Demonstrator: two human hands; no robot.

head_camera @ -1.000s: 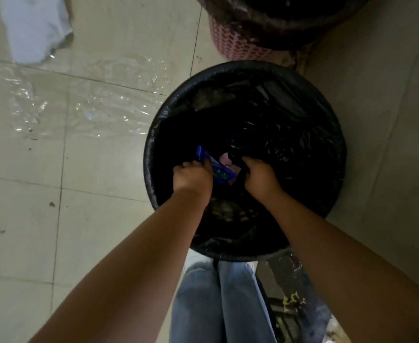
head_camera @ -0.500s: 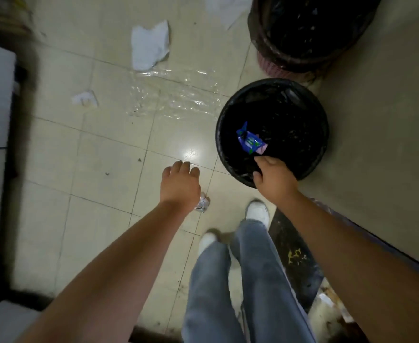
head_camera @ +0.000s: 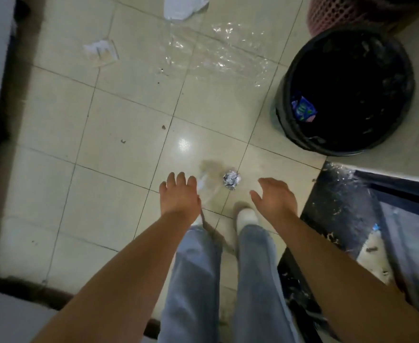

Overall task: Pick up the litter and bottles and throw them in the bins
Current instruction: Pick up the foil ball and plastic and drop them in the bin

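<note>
Between drops, both left hand (head_camera: 178, 195) and right hand (head_camera: 275, 198) spread and empty above the foil ball (head_camera: 231, 179) on the tiles, well apart from the black bin (head_camera: 281, 112); next, probably stooping to pinch it.

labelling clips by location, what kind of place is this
Probably an indoor utility or back-room corner: pale tiled floor strewn with litter, a black lined bin beside a pink basket bin, a foil ball underfoot.

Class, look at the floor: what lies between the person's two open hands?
In the head view, a crumpled foil ball lies on the tiled floor between left hand and right hand.
</note>
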